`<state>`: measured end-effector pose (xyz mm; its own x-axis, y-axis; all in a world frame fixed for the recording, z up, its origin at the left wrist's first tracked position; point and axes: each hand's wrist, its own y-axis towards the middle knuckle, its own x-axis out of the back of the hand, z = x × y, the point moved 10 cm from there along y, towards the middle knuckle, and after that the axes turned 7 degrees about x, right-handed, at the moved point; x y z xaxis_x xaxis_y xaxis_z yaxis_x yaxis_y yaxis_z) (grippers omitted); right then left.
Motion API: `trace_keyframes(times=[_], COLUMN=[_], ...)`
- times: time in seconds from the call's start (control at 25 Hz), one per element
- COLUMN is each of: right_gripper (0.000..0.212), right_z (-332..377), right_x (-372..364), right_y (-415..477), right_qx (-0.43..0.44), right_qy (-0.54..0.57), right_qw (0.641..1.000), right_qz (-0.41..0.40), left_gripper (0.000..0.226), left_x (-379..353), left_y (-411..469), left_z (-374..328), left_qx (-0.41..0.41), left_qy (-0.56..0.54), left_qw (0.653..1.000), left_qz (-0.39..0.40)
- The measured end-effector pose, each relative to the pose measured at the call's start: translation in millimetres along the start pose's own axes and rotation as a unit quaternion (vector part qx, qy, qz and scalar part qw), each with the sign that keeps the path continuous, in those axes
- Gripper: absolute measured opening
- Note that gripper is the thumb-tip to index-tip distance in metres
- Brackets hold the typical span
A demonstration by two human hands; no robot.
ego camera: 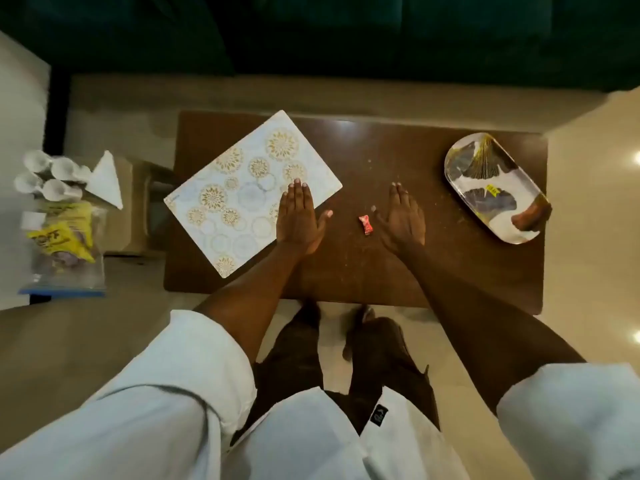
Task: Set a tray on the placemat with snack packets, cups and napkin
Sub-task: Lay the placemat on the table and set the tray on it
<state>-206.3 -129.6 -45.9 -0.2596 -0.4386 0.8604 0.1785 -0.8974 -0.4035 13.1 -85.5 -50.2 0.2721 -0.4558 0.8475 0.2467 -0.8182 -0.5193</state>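
Left hand (298,216): flat and wide open, palm down, fingers together pointing away from the body, thumb stuck out to the side. It lies on the near right edge of the placemat (242,192), thumb off the mat over the bare wood. Holding nothing.
Right hand (401,216): also open and flat, palm down on the table (398,271), fingers a bit fanned. Empty too.
Red wrapper (366,224): tiny red packet, candy-looking, sitting between the two hands, just beside the right thumb. Can't tell if it's touching.
Arms: both reach forward from white rolled-up sleeves (194,372), forearms bare, roughly parallel.
Placemat: white with gold flower circles, lying skewed on the left half of the table.
Tray (485,181): oval, leaf pattern, far right end of the table, well apart from the mat. Small yellow sticker on it, too blurry to read. Something brown rests at its near end.
Side stuff: white cups (48,174) and a folded napkin (105,180) off to the left, plus a clear bag (65,244) with yellow packets, "OFF" is all I can read.
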Motion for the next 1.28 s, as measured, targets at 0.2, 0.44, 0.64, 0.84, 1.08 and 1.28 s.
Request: trace_keyframes(times=[0.2, 0.44, 0.64, 0.84, 1.08, 1.28], right_gripper=[0.048, 0.042, 0.028, 0.026, 0.015, 0.018], right_z=[-32, -67, -83, -117, -238, -353], right_x=[-70, -141, -161, -155, -140, -145], right_y=[24, 52, 75, 67, 6, -71], right_qx=[-0.047, -0.116, -0.124, -0.125, -0.306, -0.475], right_qy=[0.024, 0.119, 0.153, 0.18, 0.263, 0.325], right_qw=[0.997, 0.98, 0.978, 0.975, 0.91, 0.805], right_qz=[0.061, 0.107, 0.064, 0.016, -0.092, -0.147], left_gripper=[0.081, 0.028, 0.023, 0.017, 0.013, 0.018], left_x=[-39, -138, -202, -213, -224, -277], left_y=[64, 104, 102, 105, 89, 34], left_z=[-10, -40, -65, -106, -245, -364], left_qx=[0.009, 0.126, 0.237, 0.179, 0.014, -0.084], left_qy=[-0.019, -0.32, -0.407, -0.401, -0.258, -0.209], left_qw=[1.0, 0.924, 0.87, 0.889, 0.952, 0.944], left_qz=[0.021, 0.166, 0.145, 0.129, 0.163, 0.24])
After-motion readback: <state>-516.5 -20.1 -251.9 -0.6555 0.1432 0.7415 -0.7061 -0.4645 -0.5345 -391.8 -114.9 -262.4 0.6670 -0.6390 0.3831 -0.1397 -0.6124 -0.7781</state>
